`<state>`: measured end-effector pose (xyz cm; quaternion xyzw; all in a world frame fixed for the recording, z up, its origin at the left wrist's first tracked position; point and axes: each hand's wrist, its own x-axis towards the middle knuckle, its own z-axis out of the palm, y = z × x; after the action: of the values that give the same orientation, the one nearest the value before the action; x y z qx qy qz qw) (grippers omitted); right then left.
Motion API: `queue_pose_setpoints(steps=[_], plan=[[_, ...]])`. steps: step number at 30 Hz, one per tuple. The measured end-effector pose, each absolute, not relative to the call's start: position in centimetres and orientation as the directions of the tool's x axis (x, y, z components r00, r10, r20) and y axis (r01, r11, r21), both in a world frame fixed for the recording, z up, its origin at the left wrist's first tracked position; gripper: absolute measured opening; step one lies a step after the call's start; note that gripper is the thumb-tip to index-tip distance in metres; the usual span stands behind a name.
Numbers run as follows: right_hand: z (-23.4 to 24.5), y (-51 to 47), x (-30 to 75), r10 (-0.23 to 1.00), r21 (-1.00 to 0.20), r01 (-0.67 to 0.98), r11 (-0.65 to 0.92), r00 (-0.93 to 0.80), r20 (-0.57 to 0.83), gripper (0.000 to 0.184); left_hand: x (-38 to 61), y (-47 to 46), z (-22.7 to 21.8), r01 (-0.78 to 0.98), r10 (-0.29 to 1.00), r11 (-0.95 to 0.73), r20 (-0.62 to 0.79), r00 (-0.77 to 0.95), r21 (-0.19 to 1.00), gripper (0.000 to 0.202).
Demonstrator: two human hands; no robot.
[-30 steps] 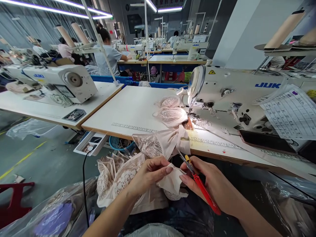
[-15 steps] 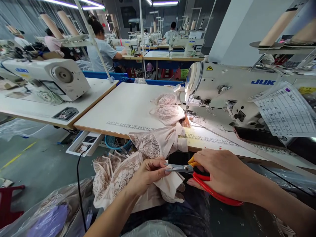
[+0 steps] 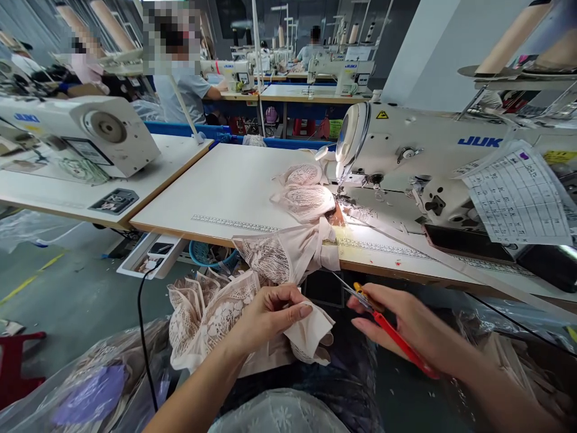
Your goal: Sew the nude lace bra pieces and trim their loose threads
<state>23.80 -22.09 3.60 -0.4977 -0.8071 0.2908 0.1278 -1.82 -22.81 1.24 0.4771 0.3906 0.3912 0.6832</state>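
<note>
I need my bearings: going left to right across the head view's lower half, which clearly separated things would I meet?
Red stool → black cable → left hand holding pale fabric → right hand holding red-handled scissors.

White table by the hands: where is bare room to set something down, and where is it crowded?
Bare: the stretch of white table between its left edge, the printed ruler and the lace fabric. Crowded: under the sewing machine, with scraps and a long strip.
</note>
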Motion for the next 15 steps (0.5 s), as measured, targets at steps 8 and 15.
queue_pose_setpoints(steps=[8,15], plan=[[-9.7,-25.2,20.9,0.983,-0.908,0.42,0.002,-0.166,-0.074,0.026,-4.2,-23.9,3.1,-0.088,0.806,0.224,-0.134,0.577,0.971,0.048],[-6.4,-26.9,21.3,0.976,-0.881,0.473,-0.005,-0.19,-0.107,0.022,-1.6,-25.9,0.1,0.684,0.86,-0.467,0.108,0.499,0.56,0.075]])
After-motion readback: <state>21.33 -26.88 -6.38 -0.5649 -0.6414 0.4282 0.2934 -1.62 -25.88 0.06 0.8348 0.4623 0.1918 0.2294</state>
